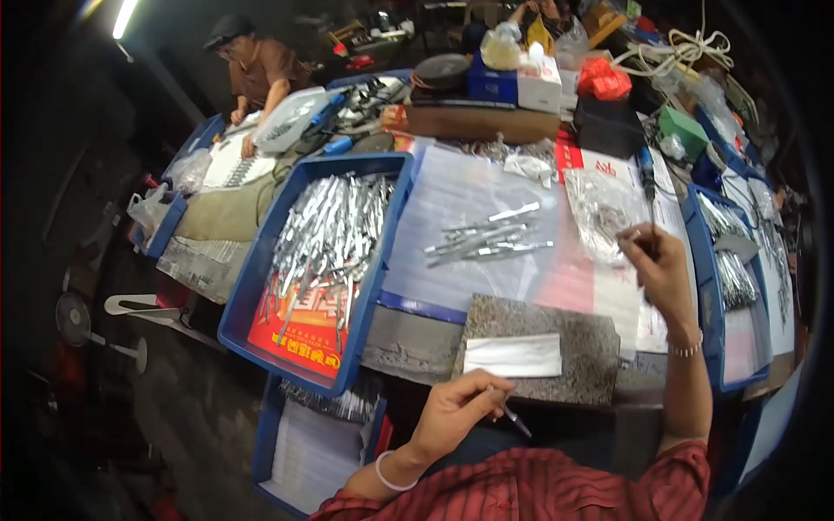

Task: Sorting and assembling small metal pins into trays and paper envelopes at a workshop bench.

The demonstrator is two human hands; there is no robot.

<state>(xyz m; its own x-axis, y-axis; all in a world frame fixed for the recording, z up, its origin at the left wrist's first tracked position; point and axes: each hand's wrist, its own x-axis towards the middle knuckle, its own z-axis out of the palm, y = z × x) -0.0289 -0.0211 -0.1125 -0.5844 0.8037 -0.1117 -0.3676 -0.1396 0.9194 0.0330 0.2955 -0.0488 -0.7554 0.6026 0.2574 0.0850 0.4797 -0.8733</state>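
My left hand (459, 410) is closed at the front edge of the bench, pinching a slim silver metal piece (519, 423) whose end points down to the right. Just beyond it, a folded white cloth (512, 355) lies on a speckled stone-like slab (591, 352). My right hand (660, 265) is closed in a pinch over the right edge of a clear plastic bag (599, 213) with small things in it. What its fingertips hold is too small to make out. Several silver strips (491, 236) lie loose on a plastic-covered sheet (417, 269) between my hands.
A blue tray (228, 323) full of silver strips stands on the left, with another blue bin (265, 460) below it. More strips fill a blue tray (708, 347) at right. A blue-handled tool (647, 174) stands near my right hand. Another person (265, 69) works at far left.
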